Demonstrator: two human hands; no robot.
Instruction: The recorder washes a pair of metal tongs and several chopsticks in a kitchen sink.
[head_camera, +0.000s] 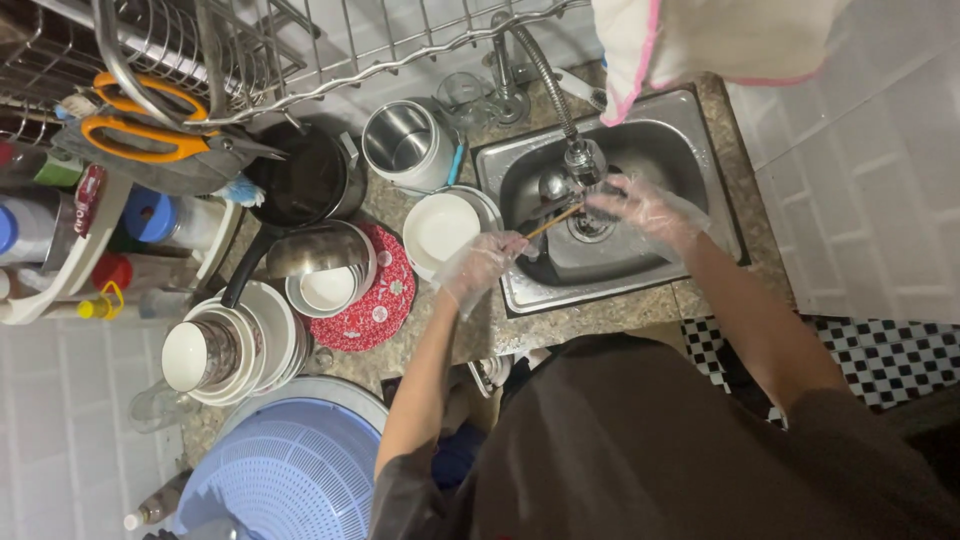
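Note:
Both my hands wear clear plastic gloves and work over a small steel sink (700, 150). My left hand (480, 265) grips the near end of a pair of brown wooden chopsticks (553, 220). My right hand (645, 205) closes around their far end, just beside the nozzle of the flexible tap (583, 158). A ladle and a dark item lie in the basin under the chopsticks, partly hidden.
Left of the sink on the stone counter stand a white plate stack (440, 228), a steel pot (405, 140), a black pan (300, 178), bowls on a red mat (385, 300), stacked white dishes (235, 345) and a blue colander (285, 480). A wire rack with orange scissors (140, 125) hangs above.

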